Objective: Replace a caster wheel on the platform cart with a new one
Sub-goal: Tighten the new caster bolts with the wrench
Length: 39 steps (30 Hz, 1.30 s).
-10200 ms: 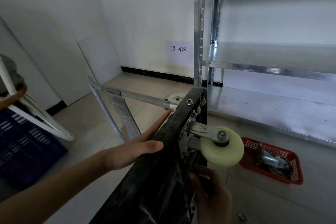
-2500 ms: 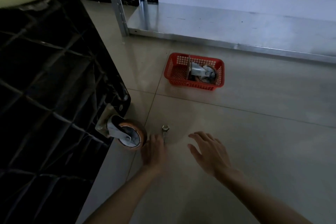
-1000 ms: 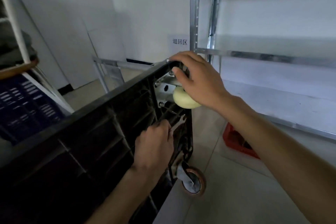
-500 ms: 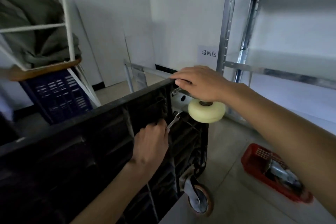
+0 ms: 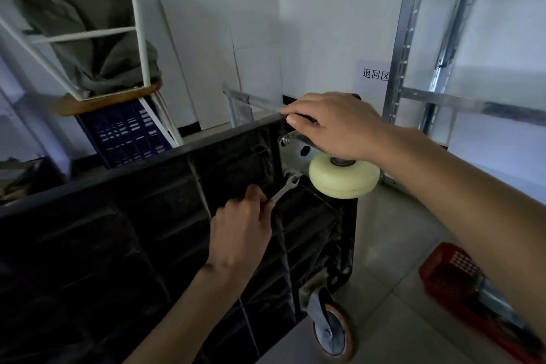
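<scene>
We had the platform cart point(image 5: 124, 230) tipped on its edge, underside toward us. The cream caster wheel point(image 5: 344, 176) sat at the top corner, its steel mounting plate point(image 5: 292, 154) against the deck. Our right hand point(image 5: 336, 124) lay over the fork and cart edge, fingers curled loosely on top, steadying it. Our left hand point(image 5: 240, 224) gripped a small open-end wrench point(image 5: 285, 188), its head at a bolt on the plate's lower side.

Handling, as we judged it: hard plastic tread, rigid and smooth, so it would slip and swivel if grabbed by the wheel. Steel bracket carries most of the weight. Better to hold the fork or plate. The cart looked stiff, ribbed and heavy enough to need bracing.

The orange-rimmed caster point(image 5: 332, 331) rested on the floor; the red basket point(image 5: 446, 272) lay to the right.
</scene>
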Motion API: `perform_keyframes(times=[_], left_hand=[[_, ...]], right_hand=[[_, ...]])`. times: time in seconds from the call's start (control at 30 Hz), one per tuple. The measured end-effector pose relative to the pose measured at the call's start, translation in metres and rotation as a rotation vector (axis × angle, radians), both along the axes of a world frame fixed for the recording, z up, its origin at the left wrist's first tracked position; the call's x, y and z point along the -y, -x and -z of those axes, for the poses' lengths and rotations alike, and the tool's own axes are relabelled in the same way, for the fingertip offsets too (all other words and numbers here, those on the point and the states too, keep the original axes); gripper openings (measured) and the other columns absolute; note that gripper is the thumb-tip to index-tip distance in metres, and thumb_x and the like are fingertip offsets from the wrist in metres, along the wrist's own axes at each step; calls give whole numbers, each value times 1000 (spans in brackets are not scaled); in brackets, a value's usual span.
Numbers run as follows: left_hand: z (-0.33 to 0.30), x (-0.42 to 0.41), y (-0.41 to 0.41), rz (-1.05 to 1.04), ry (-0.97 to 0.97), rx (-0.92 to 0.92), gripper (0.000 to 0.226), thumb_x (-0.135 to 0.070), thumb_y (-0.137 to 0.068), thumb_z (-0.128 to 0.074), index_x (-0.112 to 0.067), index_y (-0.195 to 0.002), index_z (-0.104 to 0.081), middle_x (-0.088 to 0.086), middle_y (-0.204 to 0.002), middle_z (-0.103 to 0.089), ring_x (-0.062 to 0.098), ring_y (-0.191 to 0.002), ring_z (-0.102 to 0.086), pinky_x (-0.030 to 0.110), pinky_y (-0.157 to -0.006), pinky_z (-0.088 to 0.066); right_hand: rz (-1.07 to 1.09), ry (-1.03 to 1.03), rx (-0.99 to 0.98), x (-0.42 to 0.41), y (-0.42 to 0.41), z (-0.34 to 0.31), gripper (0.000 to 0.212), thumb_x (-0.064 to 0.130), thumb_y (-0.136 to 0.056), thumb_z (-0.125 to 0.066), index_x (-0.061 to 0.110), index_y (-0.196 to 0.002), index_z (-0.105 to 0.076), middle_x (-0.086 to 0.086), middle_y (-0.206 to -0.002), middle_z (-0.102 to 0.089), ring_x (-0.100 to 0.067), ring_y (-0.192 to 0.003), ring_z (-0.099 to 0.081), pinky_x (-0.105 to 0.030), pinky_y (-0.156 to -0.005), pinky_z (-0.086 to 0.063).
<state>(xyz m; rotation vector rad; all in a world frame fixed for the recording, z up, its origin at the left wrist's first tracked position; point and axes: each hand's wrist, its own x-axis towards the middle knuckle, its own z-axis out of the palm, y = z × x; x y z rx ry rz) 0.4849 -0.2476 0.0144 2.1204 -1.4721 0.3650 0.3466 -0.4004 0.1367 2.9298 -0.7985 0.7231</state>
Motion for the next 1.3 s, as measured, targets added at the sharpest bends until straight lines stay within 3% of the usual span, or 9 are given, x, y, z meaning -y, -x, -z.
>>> perform_keyframes(times=[0.2, 0.3, 0.43, 0.6, 0.77, 1.03, 1.17, 1.3], left_hand=[[16, -5, 7, -44, -5, -20, 18, -40, -102, -50, -24, -94, -48, -6, -66, -65, 16, -59, -66, 26, -52, -40], [21, -4, 9, -62, 31, -108, 19, -39, -101, -52, -25, -89, -45, -9, -57, -55, 14, -47, -55, 29, -52, -39], [27, -3, 16, -14, 46, -134, 18, -37, -103, -50, -22, -93, -50, -6, -57, -57, 21, -50, -61, 39, -51, -51], [32, 3, 13, -38, 69, -196, 16, -38, -101, -52, -24, -93, -51, -5, -60, -63, 18, -53, -63, 43, -57, -55], [39, 7, 23, -38, 79, -323, 16, -39, -102, -49, -26, -94, -50, -5, -69, -68, 14, -59, -67, 44, -59, -56], [50, 22, 33, -41, 222, -468, 14, -32, -101, -56, -25, -91, -52, -11, -68, -68, 3, -58, -64, 24, -51, -48], [54, 24, 26, -24, 258, -426, 15, -33, -101, -57, -25, -90, -51, -8, -65, -67, 5, -53, -63, 36, -50, -53], [48, 17, 23, 1, 258, -320, 15, -32, -99, -60, -21, -91, -55, -13, -57, -55, 7, -42, -50, 28, -41, -40]], right_hand=[[-2, 15, -5, 0, 2, 1, 41, 50, -106, -30, 40, -137, -55, 18, -136, -57, -14, -121, -54, -30, -84, -34], [-1, -9, 0, -3, 2, -1, 40, 50, -106, -31, 40, -137, -56, 16, -135, -58, -15, -120, -55, -34, -91, -42], [7, -18, 0, -4, 1, -1, 39, 50, -106, -32, 41, -135, -56, 16, -133, -59, -16, -119, -56, -36, -96, -44], [6, -26, 25, -3, 0, 4, 38, 48, -106, -33, 39, -132, -59, 16, -130, -59, -15, -119, -56, -34, -94, -37], [22, -41, 6, -5, -1, 2, 38, 49, -106, -31, 40, -130, -60, 15, -129, -60, -18, -118, -56, -36, -95, -40], [24, -41, -37, -4, 0, -3, 38, 47, -107, -31, 40, -132, -59, 15, -131, -59, -17, -116, -58, -38, -89, -47], [31, -22, -32, -2, -1, -4, 37, 47, -107, -32, 39, -132, -59, 16, -132, -58, -16, -115, -57, -33, -80, -40], [42, -22, -18, -5, 0, -2, 36, 47, -107, -33, 39, -131, -59, 19, -131, -57, -15, -114, -57, -32, -78, -37]])
